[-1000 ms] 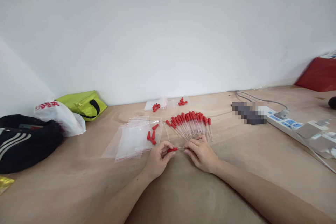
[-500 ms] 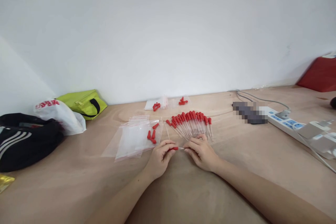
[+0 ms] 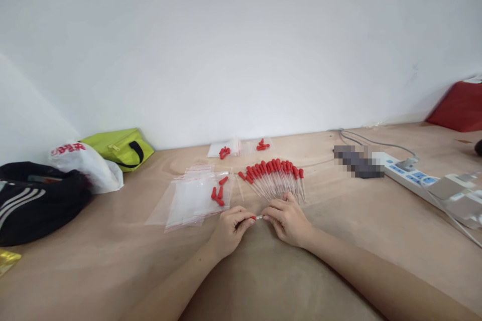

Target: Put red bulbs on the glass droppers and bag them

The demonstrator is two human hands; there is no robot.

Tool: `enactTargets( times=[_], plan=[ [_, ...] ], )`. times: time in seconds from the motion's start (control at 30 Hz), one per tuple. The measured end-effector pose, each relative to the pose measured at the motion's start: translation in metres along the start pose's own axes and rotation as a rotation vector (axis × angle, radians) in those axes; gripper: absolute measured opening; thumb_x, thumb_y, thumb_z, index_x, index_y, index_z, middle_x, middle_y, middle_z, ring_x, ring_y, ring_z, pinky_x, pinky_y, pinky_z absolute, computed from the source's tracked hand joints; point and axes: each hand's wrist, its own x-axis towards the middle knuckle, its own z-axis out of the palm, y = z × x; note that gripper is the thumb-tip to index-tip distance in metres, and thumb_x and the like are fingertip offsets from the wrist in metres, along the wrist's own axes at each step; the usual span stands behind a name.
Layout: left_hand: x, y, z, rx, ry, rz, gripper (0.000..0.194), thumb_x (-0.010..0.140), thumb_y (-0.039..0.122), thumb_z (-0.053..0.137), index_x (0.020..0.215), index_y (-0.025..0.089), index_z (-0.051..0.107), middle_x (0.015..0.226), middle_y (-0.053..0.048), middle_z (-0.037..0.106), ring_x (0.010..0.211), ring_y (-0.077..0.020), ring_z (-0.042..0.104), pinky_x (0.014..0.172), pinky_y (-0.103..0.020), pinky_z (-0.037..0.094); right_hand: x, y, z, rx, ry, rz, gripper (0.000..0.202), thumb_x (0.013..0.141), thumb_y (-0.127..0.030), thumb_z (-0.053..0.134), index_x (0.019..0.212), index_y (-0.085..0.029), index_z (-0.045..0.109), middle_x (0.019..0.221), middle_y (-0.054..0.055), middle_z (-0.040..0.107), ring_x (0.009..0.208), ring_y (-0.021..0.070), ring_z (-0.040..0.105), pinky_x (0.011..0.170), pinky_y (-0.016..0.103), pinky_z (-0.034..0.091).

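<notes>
Left hand (image 3: 229,228) pinches red bulb (image 3: 251,218); right hand (image 3: 288,218) pinches clear glass tube (image 3: 259,217); both fingertip-closed, low over table (image 3: 113,261), just before fanned dropper row (image 3: 274,176)

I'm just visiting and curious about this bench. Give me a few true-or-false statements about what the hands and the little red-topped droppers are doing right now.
1. Both hands, left hand and right hand, hold one dropper between them. True.
2. The fanned row of droppers has blue bulbs. False: they are red.
3. Loose red bulbs lie on the clear bags. True.
4. The green pouch lies right of the power strip. False: it lies far left, by the wall.
</notes>
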Motion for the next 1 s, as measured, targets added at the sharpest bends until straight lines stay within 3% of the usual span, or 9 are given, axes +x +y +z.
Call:
enactTargets(
  times=[0.37,0.63,0.87,1.0],
  plan=[
    [-0.004,-0.007,0.007,0.09,0.012,0.118,0.018,0.081,0.024,0.047,0.075,0.015,0.062,0.069,-0.003,0.058,0.063,-0.0123,0.055,0.059,-0.021,0.044,0.001,-0.005,0.001,-0.009,-0.013,-0.042,0.025,0.084,-0.016,0.036,0.071,-0.018,0.057,0.065,0.0,0.058,0.054,0.0106,0.039,0.063,0.03,0.018],
    [-0.009,-0.015,0.013,0.102,-0.018,0.178,0.019,0.085,0.026,0.043,0.08,0.017,0.059,0.074,-0.004,0.057,0.067,-0.0129,0.054,0.061,-0.022,0.043,0.003,-0.011,0.007,-0.017,-0.063,-0.028,0.022,0.083,-0.017,0.038,0.069,-0.018,0.055,0.064,-0.001,0.059,0.053,0.0094,0.041,0.064,0.029,0.019],
    [-0.005,-0.016,0.01,0.154,0.006,0.187,0.021,0.086,0.026,0.04,0.083,0.018,0.059,0.078,-0.004,0.058,0.07,-0.0134,0.055,0.065,-0.023,0.044,0.008,-0.01,0.004,-0.023,-0.114,-0.026,0.023,0.086,-0.019,0.037,0.075,-0.018,0.056,0.069,0.0,0.06,0.061,0.0107,0.048,0.062,0.028,0.022],
    [-0.002,-0.02,0.001,0.216,0.077,0.188,0.019,0.086,0.026,0.042,0.085,0.02,0.06,0.08,-0.004,0.06,0.076,-0.0153,0.055,0.072,-0.026,0.044,0.012,-0.009,-0.005,-0.149,-0.129,-0.051,0.017,0.08,-0.014,0.045,0.088,-0.02,0.059,0.083,0.005,0.061,0.075,0.0159,0.049,0.064,0.03,0.022]
  ],
)
